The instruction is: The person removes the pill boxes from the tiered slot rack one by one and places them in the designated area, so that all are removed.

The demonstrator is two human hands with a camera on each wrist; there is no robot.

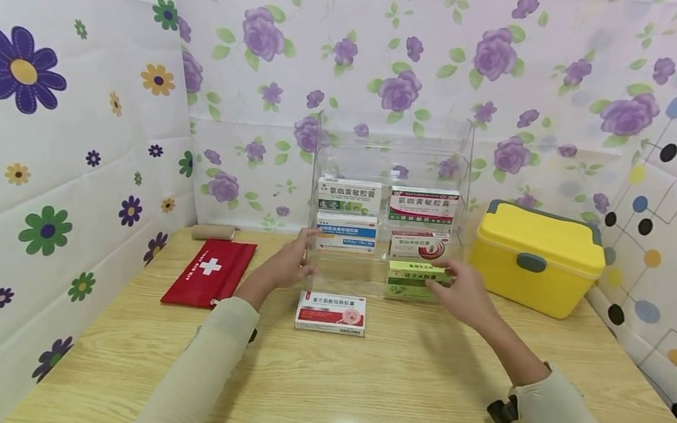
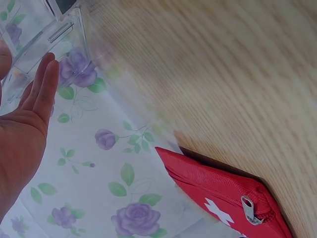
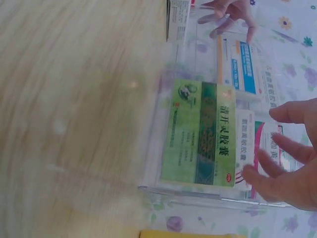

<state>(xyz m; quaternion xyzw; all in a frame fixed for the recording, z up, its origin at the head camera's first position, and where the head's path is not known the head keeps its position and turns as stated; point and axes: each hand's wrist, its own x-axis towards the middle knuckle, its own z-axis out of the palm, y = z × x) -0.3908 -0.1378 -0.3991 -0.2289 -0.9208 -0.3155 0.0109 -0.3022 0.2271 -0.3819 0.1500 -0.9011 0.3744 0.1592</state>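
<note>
A clear stepped rack [image 1: 342, 271] stands on the table with medicine boxes on its tiers. My left hand [image 1: 288, 264] is at the rack's left side, its fingers extended along the clear wall in the left wrist view. On the lowest right tier sits a green medicine box [image 1: 405, 289]. Around its right end, my right hand [image 3: 292, 163] has its fingers spread and loosely bent, gripping nothing. Behind the green box stand two white-and-red boxes, one lower [image 1: 410, 246] and one higher [image 1: 423, 207]. The left column holds a blue-and-white box [image 1: 345, 232] below a white-and-green box [image 1: 348, 197].
A red-and-white medicine box [image 1: 331, 313] lies on the table before the rack. To the left are a red first aid pouch [image 1: 212, 274] and a brown roll [image 1: 213, 232]. A yellow case [image 1: 537, 256] with a grey latch stands at right. Patterned cloth walls enclose the table.
</note>
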